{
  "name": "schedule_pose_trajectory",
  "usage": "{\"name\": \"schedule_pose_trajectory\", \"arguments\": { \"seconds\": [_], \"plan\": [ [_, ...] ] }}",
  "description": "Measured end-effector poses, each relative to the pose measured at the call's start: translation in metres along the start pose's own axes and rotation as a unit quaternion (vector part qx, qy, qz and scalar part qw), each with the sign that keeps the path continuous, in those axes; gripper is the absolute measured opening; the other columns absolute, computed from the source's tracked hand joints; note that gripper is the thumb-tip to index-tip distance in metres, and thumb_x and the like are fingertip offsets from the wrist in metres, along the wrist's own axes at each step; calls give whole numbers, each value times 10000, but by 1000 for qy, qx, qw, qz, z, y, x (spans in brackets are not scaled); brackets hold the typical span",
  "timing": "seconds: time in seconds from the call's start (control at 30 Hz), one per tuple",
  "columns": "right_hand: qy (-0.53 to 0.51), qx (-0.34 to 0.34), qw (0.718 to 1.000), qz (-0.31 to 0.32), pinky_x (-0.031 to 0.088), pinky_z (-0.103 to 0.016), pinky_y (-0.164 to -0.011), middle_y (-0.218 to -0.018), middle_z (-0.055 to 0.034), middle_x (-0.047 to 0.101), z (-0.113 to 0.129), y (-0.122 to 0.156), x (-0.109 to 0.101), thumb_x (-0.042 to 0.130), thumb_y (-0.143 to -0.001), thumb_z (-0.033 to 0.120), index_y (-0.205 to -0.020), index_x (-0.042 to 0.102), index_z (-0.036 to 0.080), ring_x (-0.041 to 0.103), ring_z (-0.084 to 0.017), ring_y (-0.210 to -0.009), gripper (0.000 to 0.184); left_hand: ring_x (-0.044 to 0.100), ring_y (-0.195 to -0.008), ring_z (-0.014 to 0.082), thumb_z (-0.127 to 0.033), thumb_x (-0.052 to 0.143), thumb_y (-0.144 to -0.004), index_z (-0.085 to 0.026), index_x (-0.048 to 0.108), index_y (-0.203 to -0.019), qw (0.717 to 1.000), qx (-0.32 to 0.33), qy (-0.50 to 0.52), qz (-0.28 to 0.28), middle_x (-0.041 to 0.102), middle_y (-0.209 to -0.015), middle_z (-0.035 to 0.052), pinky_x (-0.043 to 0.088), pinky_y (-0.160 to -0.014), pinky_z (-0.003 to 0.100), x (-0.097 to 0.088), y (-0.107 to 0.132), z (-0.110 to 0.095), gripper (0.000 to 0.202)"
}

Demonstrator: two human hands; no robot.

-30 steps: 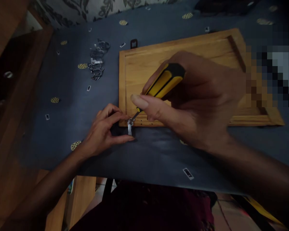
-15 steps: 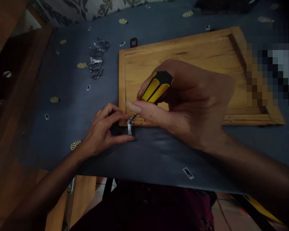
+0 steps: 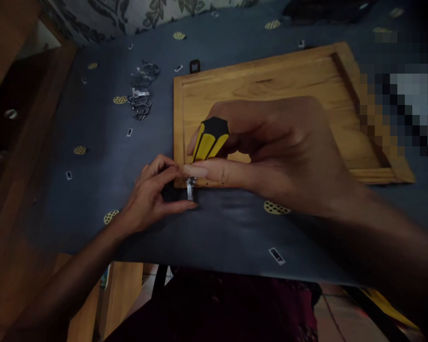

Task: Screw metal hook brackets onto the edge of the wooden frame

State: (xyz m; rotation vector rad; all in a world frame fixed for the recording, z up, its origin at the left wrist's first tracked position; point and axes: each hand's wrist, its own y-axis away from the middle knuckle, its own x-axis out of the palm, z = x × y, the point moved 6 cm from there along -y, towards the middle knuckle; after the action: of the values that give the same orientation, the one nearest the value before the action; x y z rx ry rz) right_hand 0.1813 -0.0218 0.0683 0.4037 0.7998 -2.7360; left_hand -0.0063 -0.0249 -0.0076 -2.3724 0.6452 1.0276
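Observation:
A framed wooden door panel (image 3: 288,85) lies flat on the blue cloth. At its near left corner sits a small silver metal hinge (image 3: 190,189), jutting over the edge. My left hand (image 3: 151,190) is closed around this hinge, with the thumb below it and the fingers resting on the panel's corner. In my right hand (image 3: 274,152) is a screwdriver (image 3: 211,137) with a yellow and black handle, tilted over the hinge. My right thumb hides its shaft and tip.
Several loose metal hinges and screws (image 3: 141,92) lie to the left on the cloth (image 3: 96,190). A dark bracket-like piece (image 3: 194,66) touches the panel's far edge. Wooden furniture (image 3: 53,95) borders the left side. A dark object (image 3: 328,10) lies at the back.
My right hand and the screwdriver's handle have shifted left and slightly down, and the handle stands more upright. The shaft, visible before, is now hidden. My left hand stays at the hinge.

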Motion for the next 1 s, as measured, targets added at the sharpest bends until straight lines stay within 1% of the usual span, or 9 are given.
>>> {"name": "schedule_pose_trajectory", "arguments": {
  "seconds": [0.13, 0.23, 0.3, 0.37, 0.43, 0.5, 0.63, 0.83, 1.0],
  "plan": [
    [43, -35, 997, -52, 478, -263, -557, -728, 29, 638, 4, 4, 2, 840, -913, 515, -766, 646, 229, 589, -123, -640, 376, 676, -1083, 290, -582, 845, -870, -299, 740, -1204, 1000, -18, 7, 12, 691, -1136, 58, 539, -965, 492, 1, 0, 1, 449],
    [110, -73, 989, -72, 485, -294, -609, -698, 29, 599, 10, 7, 3, 808, -945, 497, -724, 586, 243, 559, -137, -639, 403, 684, -1067, 283, -569, 861, -859, -328, 743, -1245, 1000, -14, 3, 14, 706, -1115, 49, 541, -951, 476, 1, 0, 1, 470],
    [128, -84, 985, -77, 490, -310, -629, -720, 24, 609, 13, 7, 3, 788, -965, 476, -741, 566, 254, 563, -146, -654, 385, 690, -1031, 274, -581, 867, -848, -313, 748, -1219, 1000, -9, -3, 7, 709, -1104, 49, 545, -917, 461, 1, 0, 1, 473],
    [117, -81, 985, -95, 489, -318, -628, -736, 27, 613, 16, 7, 0, 798, -956, 464, -759, 539, 266, 566, -151, -664, 381, 686, -1029, 272, -603, 870, -834, -299, 747, -1187, 1000, -6, -9, -3, 702, -1109, 52, 547, -895, 448, 0, 0, 2, 481],
    [96, -64, 985, -130, 484, -316, -620, -711, 37, 591, 17, 6, -6, 834, -932, 432, -738, 506, 268, 567, -150, -670, 415, 674, -1075, 274, -604, 876, -825, -300, 742, -1180, 1000, -8, -11, -4, 691, -1135, 51, 550, -912, 441, 0, 0, 2, 486],
    [83, -41, 985, -148, 488, -318, -616, -693, 38, 570, 16, 6, -9, 852, -921, 404, -710, 486, 266, 571, -155, -680, 444, 657, -1120, 274, -582, 886, -824, -309, 742, -1195, 1000, -11, -4, 3, 678, -1165, 49, 551, -946, 438, 1, 0, 2, 482],
    [96, -24, 988, -122, 504, -347, -616, -780, 13, 613, 8, 7, -5, 837, -921, 451, -723, 520, 274, 586, -181, -712, 413, 653, -1134, 274, -567, 893, -825, -316, 746, -1215, 1000, -9, 3, 2, 671, -1183, 49, 544, -989, 446, 1, 0, 1, 487],
    [88, -12, 988, -128, 522, -346, -614, -782, 14, 610, -3, 9, -2, 852, -885, 511, -752, 586, 284, 577, -188, -700, 374, 643, -1174, 290, -551, 896, -825, -296, 751, -1217, 1000, -16, -8, 5, 678, -1205, 62, 545, -1012, 451, 2, 1, 2, 489],
    [80, -15, 988, -131, 525, -351, -600, -764, 8, 618, -3, 9, -1, 855, -878, 525, -751, 600, 288, 583, -196, -682, 371, 653, -1142, 281, -567, 890, -825, -301, 750, -1207, 1000, -13, -13, 2, 678, -1188, 56, 559, -965, 433, 1, 1, 2, 486]
  ]
}}
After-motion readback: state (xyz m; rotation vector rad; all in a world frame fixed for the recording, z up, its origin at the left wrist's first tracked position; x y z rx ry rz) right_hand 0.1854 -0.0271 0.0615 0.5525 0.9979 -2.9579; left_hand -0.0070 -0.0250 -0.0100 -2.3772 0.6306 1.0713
